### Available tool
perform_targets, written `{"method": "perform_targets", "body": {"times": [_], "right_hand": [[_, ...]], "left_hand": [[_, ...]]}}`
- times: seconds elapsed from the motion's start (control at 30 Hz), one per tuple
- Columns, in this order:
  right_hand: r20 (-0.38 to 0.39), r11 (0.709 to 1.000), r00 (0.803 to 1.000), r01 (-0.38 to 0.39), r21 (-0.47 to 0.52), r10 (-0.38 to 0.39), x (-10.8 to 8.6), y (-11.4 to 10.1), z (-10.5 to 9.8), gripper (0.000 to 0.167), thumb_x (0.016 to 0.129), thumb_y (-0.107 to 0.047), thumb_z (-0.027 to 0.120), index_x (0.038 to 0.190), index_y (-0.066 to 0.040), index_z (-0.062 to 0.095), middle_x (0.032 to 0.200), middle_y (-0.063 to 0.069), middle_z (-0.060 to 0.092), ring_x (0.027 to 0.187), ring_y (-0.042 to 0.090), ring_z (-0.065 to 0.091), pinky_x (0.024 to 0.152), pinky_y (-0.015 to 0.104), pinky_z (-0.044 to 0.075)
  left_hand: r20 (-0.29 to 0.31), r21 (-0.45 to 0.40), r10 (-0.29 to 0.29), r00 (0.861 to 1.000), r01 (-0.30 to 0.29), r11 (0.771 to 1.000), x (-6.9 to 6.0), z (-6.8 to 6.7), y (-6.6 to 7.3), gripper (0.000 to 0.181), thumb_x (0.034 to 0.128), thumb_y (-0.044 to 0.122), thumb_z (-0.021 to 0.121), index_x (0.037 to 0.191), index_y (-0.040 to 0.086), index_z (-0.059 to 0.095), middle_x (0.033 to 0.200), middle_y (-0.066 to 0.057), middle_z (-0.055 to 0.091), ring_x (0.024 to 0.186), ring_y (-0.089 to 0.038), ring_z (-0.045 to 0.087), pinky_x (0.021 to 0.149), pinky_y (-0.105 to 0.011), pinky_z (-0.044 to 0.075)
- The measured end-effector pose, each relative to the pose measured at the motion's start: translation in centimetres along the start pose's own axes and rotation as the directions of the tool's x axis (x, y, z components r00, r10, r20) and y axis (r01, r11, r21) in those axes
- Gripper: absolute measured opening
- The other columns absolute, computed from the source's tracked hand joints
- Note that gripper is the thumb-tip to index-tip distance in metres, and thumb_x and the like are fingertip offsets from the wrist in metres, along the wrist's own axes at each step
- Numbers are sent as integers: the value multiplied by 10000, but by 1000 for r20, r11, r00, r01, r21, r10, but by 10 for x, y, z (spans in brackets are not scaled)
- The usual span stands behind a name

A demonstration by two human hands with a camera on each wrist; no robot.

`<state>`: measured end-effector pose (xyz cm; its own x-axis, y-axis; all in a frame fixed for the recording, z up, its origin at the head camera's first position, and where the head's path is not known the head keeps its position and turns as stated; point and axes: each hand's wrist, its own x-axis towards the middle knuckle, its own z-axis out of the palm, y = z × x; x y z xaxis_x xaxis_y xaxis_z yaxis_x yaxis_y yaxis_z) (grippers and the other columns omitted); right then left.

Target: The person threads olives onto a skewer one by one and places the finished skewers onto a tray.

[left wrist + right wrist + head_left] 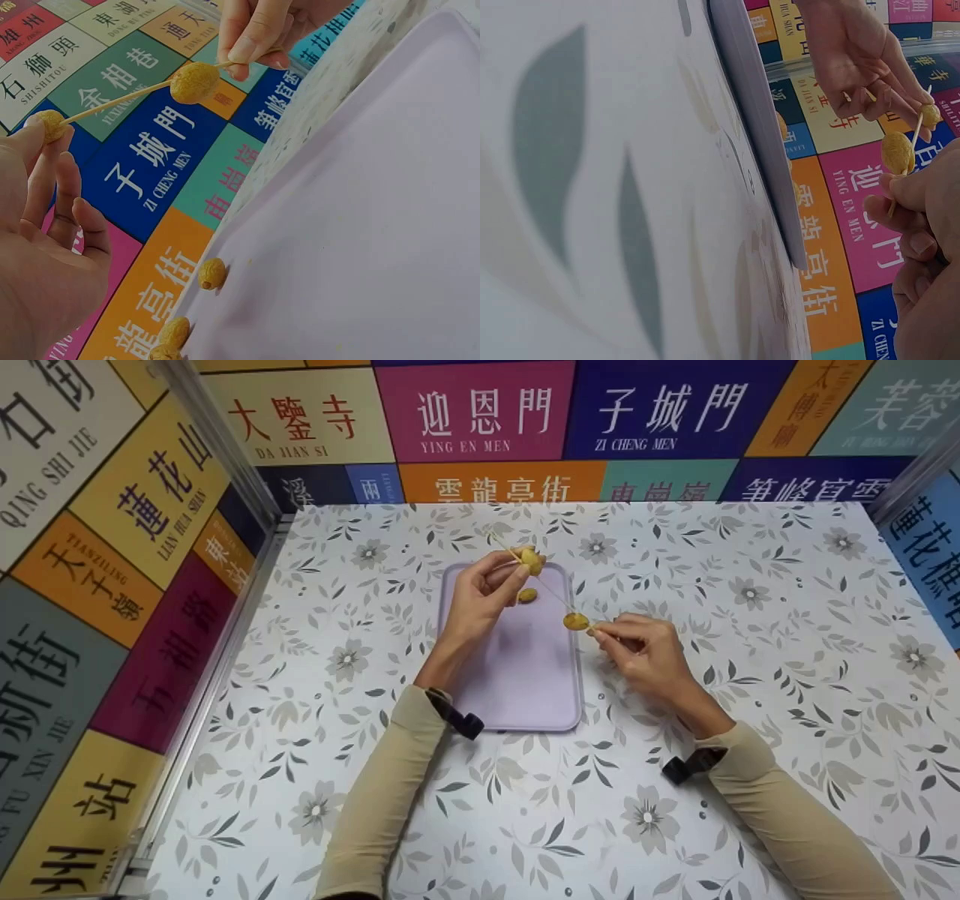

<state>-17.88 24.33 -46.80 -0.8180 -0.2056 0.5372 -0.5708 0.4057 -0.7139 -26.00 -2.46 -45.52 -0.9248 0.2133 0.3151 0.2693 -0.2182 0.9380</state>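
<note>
A thin wooden skewer (556, 591) slants between the hands above the tray, with a yellow-brown oval piece (576, 621) (195, 82) (898, 153) on it close to the right fingertips. My right hand (646, 652) (259, 34) (922, 247) pinches the skewer's lower end beside that piece. With thumb and fingertips, my left hand (480, 596) (52, 247) (855, 64) pinches another yellow piece (532, 560) (51, 126) (930, 115) at the skewer's other part. In the head view the skewer's tip shows past the left fingers.
Below the hands lies a lilac tray (525, 690) (360, 195) (754, 112). One loose yellow piece (528, 595) shows on it in the head view; the left wrist view has several, including one (212, 274) near the edge. Behind the patterned table (375, 615) stands a lettered panel wall (480, 412).
</note>
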Motion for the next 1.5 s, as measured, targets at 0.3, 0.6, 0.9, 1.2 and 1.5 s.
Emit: {"method": "perform_targets", "body": {"times": [0.3, 0.6, 0.9, 1.2, 1.5], "right_hand": [[4, 1000, 1000, -1, 5, 1, 1, -2, 0, 172, 906, 120, 778, 1054, 54, 836, 715, 121, 682, 612, 44, 476, 545, 142, 344], [-8, 1000, 1000, 18, 6, -18, 1, -6, -2, 165, 900, 135, 771, 1038, 68, 832, 698, 137, 663, 606, 39, 454, 538, 157, 328], [-6, 1000, 1000, -20, 11, 20, -2, 11, 1, 174, 909, 110, 786, 1060, 41, 840, 725, 121, 685, 612, 46, 473, 541, 141, 338], [-12, 1000, 1000, -18, 12, 18, -3, 23, 2, 178, 909, 97, 795, 1062, 22, 846, 736, 112, 695, 621, 61, 488, 546, 151, 349], [-7, 1000, 1000, -12, 7, 13, -3, 28, 0, 177, 918, 63, 808, 1070, -14, 856, 755, 79, 713, 622, 70, 501, 547, 156, 361]], "left_hand": [[17, 11, -28, 999, 28, 1000, -3, 3, -2, 266, 1065, 138, 711, 1305, 22, 712, 1214, -127, 816, 666, -30, 572, 576, -234, 305], [56, -29, -25, 998, 26, 999, -3, 9, -4, 274, 1063, 101, 703, 1314, -9, 709, 1234, -161, 805, 1086, -207, 802, 970, -417, 634], [74, 1, -35, 997, 35, 999, -5, 12, -7, 294, 1064, 131, 708, 1333, 12, 709, 1233, -148, 809, 601, -40, 498, 551, -215, 348], [81, 1, -42, 996, 42, 999, -6, 15, -11, 261, 1059, 137, 720, 1297, 31, 728, 1182, -129, 826, 499, -40, 350, 493, -222, 273], [72, 63, -59, 996, 54, 997, -8, 18, -14, 258, 1044, 181, 750, 1275, 66, 746, 1217, -85, 821, 851, -45, 740, 544, -228, 316]]}}
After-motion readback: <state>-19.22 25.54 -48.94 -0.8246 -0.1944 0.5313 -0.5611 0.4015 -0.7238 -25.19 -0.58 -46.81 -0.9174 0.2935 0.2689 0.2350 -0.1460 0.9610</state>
